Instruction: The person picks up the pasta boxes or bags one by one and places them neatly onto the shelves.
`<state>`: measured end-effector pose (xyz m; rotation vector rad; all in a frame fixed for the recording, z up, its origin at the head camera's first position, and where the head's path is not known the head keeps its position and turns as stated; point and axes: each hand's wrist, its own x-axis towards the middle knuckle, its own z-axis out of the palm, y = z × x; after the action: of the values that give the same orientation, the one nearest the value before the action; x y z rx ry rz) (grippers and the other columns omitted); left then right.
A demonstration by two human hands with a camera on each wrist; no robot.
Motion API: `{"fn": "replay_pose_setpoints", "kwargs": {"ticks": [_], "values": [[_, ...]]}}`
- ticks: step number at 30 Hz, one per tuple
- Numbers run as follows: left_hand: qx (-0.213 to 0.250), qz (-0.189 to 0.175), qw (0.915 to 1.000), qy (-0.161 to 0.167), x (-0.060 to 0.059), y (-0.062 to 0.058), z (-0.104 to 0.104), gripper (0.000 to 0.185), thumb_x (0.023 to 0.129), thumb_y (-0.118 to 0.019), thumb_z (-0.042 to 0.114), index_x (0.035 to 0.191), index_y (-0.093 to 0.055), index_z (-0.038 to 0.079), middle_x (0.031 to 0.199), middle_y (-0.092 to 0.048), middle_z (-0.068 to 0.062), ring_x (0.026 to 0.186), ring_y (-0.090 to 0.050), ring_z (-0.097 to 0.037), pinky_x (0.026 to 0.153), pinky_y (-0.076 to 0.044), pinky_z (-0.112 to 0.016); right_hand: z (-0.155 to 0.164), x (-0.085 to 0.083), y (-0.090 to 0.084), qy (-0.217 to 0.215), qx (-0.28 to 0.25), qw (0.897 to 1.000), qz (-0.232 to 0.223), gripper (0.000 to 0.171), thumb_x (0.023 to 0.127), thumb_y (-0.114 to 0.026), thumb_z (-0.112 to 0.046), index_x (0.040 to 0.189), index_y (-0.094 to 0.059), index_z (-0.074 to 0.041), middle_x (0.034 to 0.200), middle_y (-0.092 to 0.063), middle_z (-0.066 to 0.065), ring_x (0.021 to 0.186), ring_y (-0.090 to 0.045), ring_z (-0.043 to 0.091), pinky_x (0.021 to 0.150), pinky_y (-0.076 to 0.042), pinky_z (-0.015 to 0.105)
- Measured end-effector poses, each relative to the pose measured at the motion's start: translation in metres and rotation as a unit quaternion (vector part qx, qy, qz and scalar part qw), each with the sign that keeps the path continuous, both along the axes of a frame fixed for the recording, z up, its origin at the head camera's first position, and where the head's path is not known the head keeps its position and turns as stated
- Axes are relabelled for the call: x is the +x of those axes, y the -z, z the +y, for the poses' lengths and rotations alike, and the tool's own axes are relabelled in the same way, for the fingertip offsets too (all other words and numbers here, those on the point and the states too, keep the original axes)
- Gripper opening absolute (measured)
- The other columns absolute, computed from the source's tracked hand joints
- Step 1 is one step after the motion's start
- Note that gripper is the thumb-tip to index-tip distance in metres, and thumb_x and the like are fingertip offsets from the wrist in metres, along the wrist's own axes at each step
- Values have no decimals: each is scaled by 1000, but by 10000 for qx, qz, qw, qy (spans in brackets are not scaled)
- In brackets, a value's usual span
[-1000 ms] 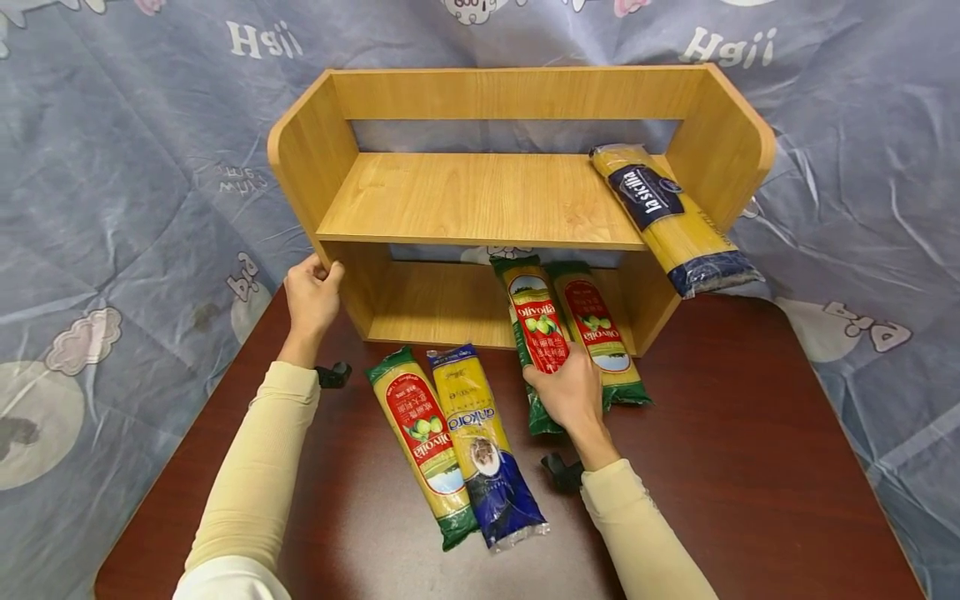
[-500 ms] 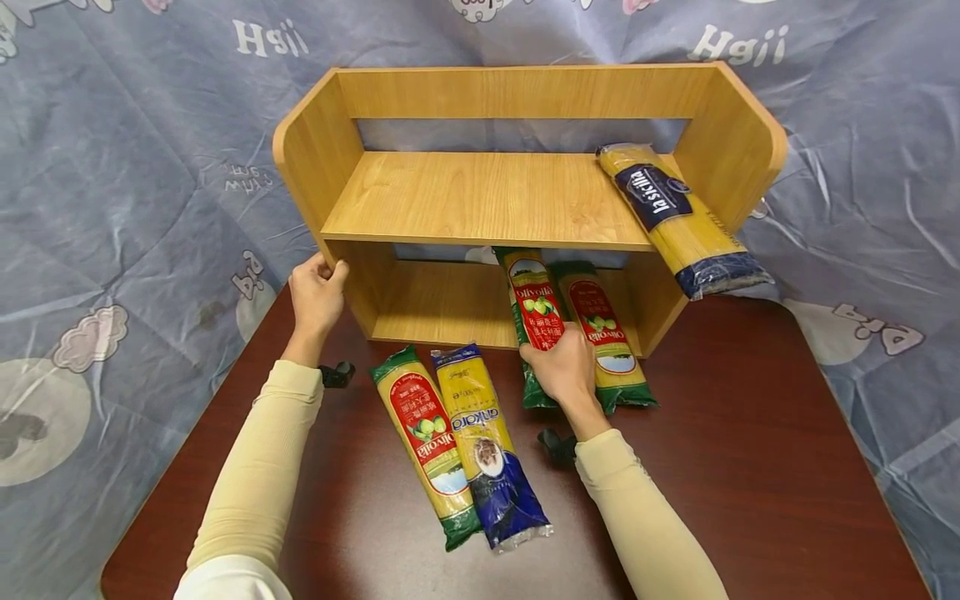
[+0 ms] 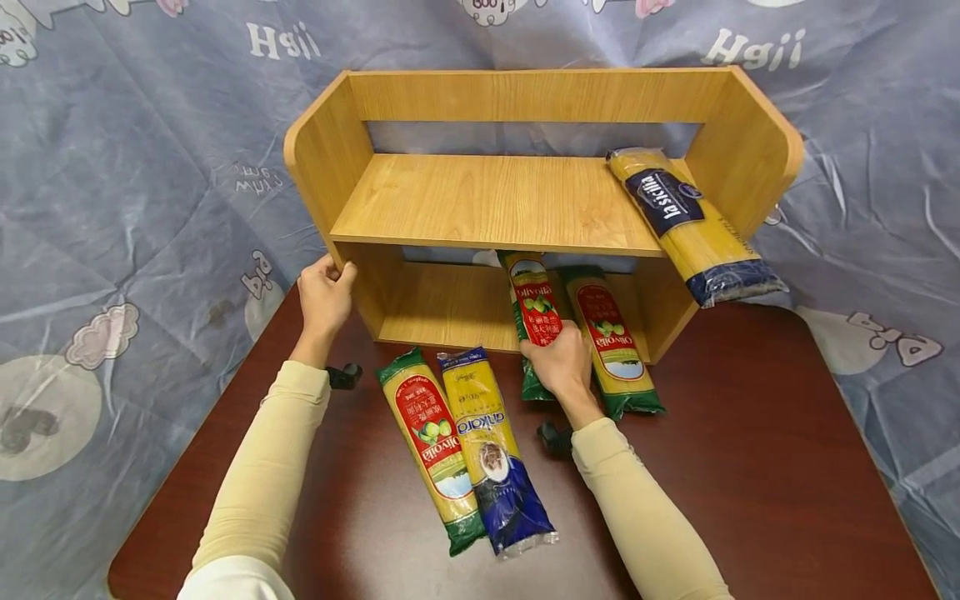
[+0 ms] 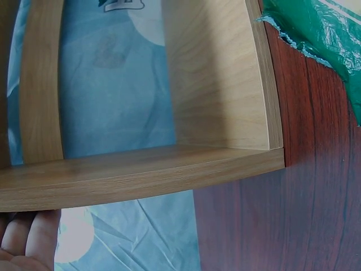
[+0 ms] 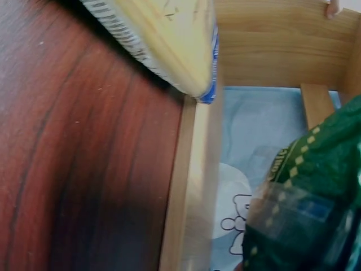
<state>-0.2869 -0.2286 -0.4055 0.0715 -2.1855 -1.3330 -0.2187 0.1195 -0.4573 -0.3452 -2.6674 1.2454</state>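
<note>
My left hand [image 3: 327, 293] grips the front edge of the left side panel of a two-tier wooden shelf [image 3: 487, 200]. In the left wrist view its fingers [image 4: 35, 237] show against the panel. My right hand [image 3: 561, 362] holds a red-labelled green-and-yellow spaghetti pack [image 3: 538, 307] by its near part. The far end of that pack reaches into the lower tier, partly hidden under the upper board. Close up in the right wrist view, its green wrapper [image 5: 316, 197] fills the lower right. Just right of it, a similar spaghetti pack [image 3: 611, 342] lies half in the lower tier.
On the dark red table [image 3: 765, 467] lie another red-labelled spaghetti pack [image 3: 431, 450] and a yellow-and-blue Ankara pasta pack [image 3: 491, 454], side by side. A La Sicilia pasta pack [image 3: 693, 225] rests on the upper tier, sticking out past its front edge. Behind hangs a patterned blue-grey cloth [image 3: 150, 208].
My right hand has pushed the spaghetti pack forward, farther into the lower tier. The left hand keeps its grip on the side panel. The whole view has shifted slightly.
</note>
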Motion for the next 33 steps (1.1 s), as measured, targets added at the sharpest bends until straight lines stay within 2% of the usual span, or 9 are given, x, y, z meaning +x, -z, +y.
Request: {"fn": "replay_pose_setpoints", "kwargs": {"ticks": [6, 13, 24, 30, 33], "values": [[70, 103, 9999, 12, -1, 2, -1, 16, 94, -64, 10, 94, -76, 1, 59, -58, -3, 58, -53, -9, 45, -33, -20, -1, -7, 8, -23, -43, 10000, 70, 49, 79, -81, -34, 110, -61, -3, 91, -68, 13, 82, -63, 33, 72, -52, 45], [58, 86, 9999, -43, 1, 3, -1, 15, 93, -64, 8, 94, -76, 0, 58, -58, -2, 55, -51, -8, 44, -32, -20, -1, -14, 14, 5, -29, 9999, -157, 49, 79, -81, -34, 110, -61, -1, 93, -67, 15, 85, -64, 36, 73, -53, 47], [53, 79, 9999, -36, 1, 3, 2, 16, 93, -64, 9, 95, -77, 0, 60, -59, -3, 58, -53, -8, 46, -34, -20, -2, -20, 27, 63, 164, 9989, -426, 59, 79, -81, -36, 115, -61, 6, 110, -66, 23, 106, -59, 44, 91, -48, 55], [30, 100, 9999, -21, 1, 2, 0, 15, 93, -64, 9, 94, -76, 0, 58, -55, -3, 55, -49, -9, 44, -31, -21, -5, -22, 32, 114, 236, 9987, -440, 59, 78, -81, -36, 115, -61, 5, 108, -66, 23, 103, -60, 43, 87, -50, 55], [49, 80, 10000, -13, -1, 2, 0, 17, 93, -63, 10, 96, -77, 1, 61, -61, -6, 58, -53, -9, 45, -34, -20, -7, -23, 32, 129, 255, 9986, -452, 61, 78, -82, -38, 116, -61, 5, 108, -66, 23, 102, -61, 42, 83, -52, 56]]}}
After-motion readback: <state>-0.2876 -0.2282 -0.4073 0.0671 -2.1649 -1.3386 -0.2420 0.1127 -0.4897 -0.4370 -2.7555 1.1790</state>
